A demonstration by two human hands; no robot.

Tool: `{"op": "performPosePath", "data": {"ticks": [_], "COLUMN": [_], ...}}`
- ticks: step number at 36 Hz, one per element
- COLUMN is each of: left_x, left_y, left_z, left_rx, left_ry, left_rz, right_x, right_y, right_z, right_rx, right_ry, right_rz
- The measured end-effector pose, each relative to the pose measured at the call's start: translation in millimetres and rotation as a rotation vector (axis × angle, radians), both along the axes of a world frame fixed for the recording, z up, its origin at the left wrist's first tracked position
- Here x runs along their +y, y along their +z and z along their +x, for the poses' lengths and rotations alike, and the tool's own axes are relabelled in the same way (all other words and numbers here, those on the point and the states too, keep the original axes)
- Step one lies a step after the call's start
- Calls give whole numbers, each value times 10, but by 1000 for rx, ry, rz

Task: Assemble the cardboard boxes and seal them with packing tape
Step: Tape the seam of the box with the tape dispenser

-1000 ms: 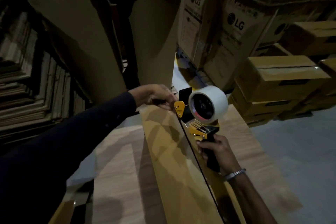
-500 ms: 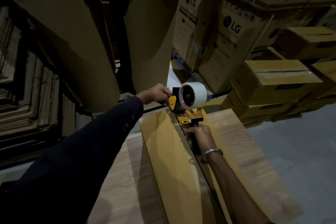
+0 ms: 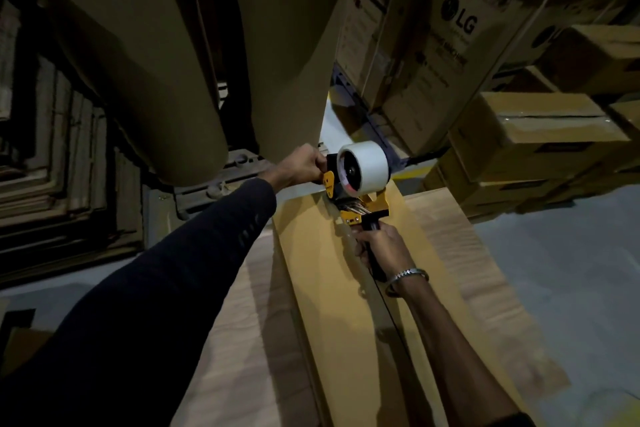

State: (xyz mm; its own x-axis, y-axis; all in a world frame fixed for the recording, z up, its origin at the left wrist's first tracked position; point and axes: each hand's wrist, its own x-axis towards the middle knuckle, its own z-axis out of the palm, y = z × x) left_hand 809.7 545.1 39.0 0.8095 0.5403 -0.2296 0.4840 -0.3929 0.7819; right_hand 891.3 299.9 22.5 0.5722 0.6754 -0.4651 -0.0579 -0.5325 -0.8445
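Dispenser (image 3: 360,184) has travelled up the seam to the far edge of the box (image 3: 311,270) since a second ago. Right hand (image 3: 377,243) grips the black handle; left hand (image 3: 304,166) curls at the box's far end by the nose, probably pinning the tape tail, though it's dim there. Looks set for the seam's sealing pull.

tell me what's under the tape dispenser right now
Under the tape dispenser lies the far end of the cardboard box, at the dark seam between its top flaps. The right hand grips its handle; the left hand is curled at its front. The contact point is covered.
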Motion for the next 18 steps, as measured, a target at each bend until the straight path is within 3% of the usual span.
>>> {"op": "performPosePath", "data": {"ticks": [7, 13, 18], "left_x": [88, -27, -169], "left_y": [-223, -212, -161], "left_z": [-208, -321, -319], "left_rx": [148, -161, -104], "left_ry": [19, 208, 1], "left_rz": [-51, -191, -362], "right_x": [-8, -1, 4], "right_y": [-62, -155, -160], "right_z": [-17, 103, 117], "right_rx": [9, 93, 162], "right_ry": [16, -2, -24], "right_rz": [-18, 3, 24]}}
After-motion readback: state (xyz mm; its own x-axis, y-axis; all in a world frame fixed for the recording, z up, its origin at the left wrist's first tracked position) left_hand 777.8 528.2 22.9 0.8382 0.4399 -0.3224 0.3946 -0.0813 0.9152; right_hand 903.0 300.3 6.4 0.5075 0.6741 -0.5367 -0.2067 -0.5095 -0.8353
